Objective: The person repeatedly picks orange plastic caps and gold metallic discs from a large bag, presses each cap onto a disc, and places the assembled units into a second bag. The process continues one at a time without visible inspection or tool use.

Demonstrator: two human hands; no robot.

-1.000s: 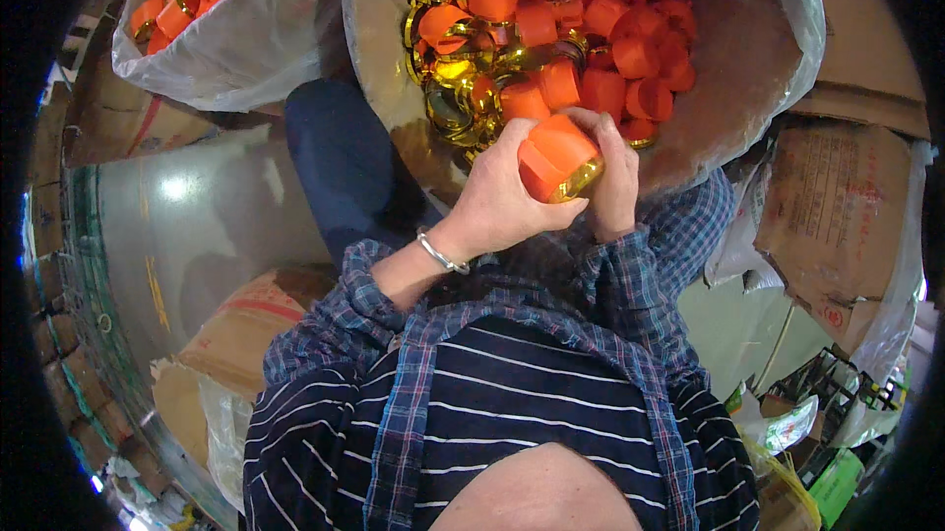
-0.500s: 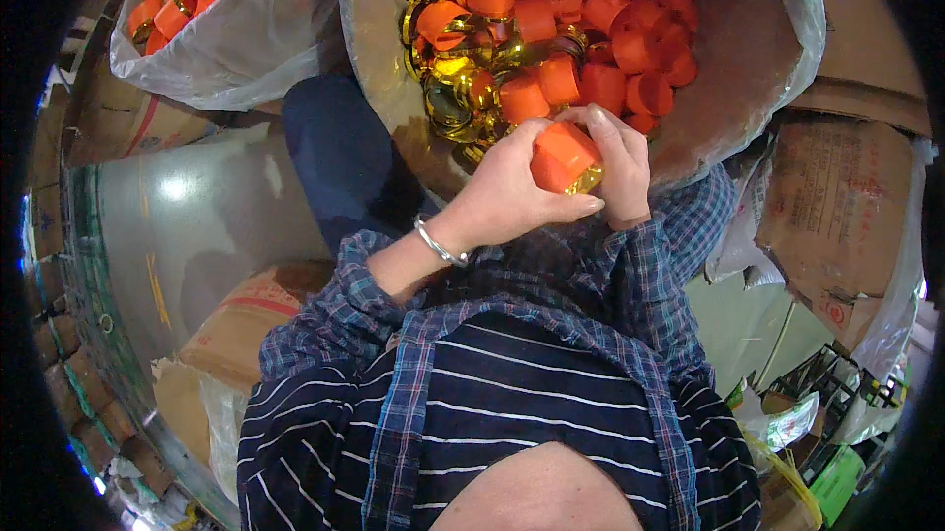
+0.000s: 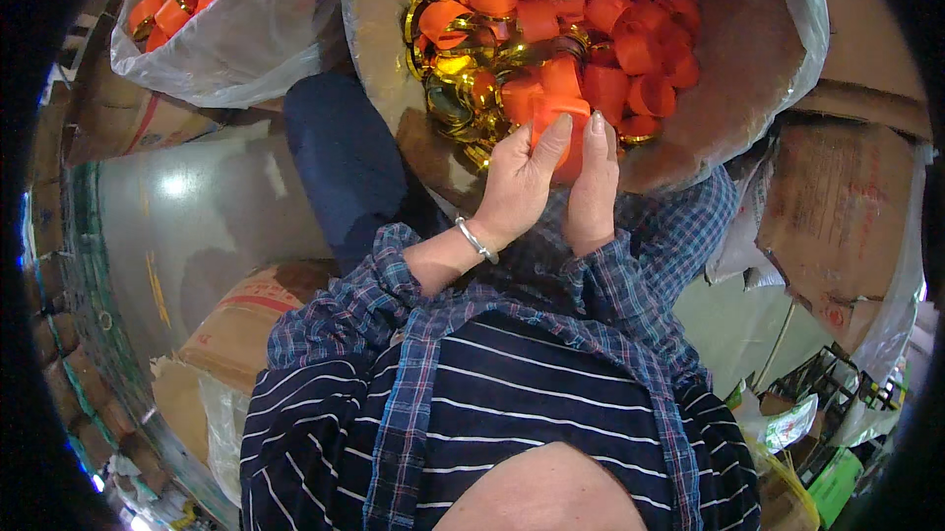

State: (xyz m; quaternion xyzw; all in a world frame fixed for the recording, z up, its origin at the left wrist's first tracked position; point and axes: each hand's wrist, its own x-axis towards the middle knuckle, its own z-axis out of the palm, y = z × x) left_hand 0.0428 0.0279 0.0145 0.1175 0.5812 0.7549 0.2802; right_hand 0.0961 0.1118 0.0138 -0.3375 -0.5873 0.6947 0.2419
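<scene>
My left hand (image 3: 519, 182) and my right hand (image 3: 593, 187) hold an orange plastic cap-like piece (image 3: 577, 140) between them at the near edge of a big lined container. Both thumbs press on its near side, and the other fingers are partly hidden. A silver bangle (image 3: 476, 241) circles my left wrist. Just beyond the hands lies a heap of similar orange plastic pieces (image 3: 630, 44), with shiny gold rings (image 3: 455, 103) massed at its left.
A clear plastic liner (image 3: 802, 14) covers the large container's rim. At the upper left, another bag (image 3: 231, 63) holds more orange pieces. Cardboard boxes stand at the right (image 3: 832, 216) and lower left (image 3: 241, 324). My dark-trousered leg (image 3: 345, 167) is left of the large container.
Both hands have moved slightly away from my body and turned the orange piece more upright. The gold part seen at its lower edge no longer shows in my hands.
</scene>
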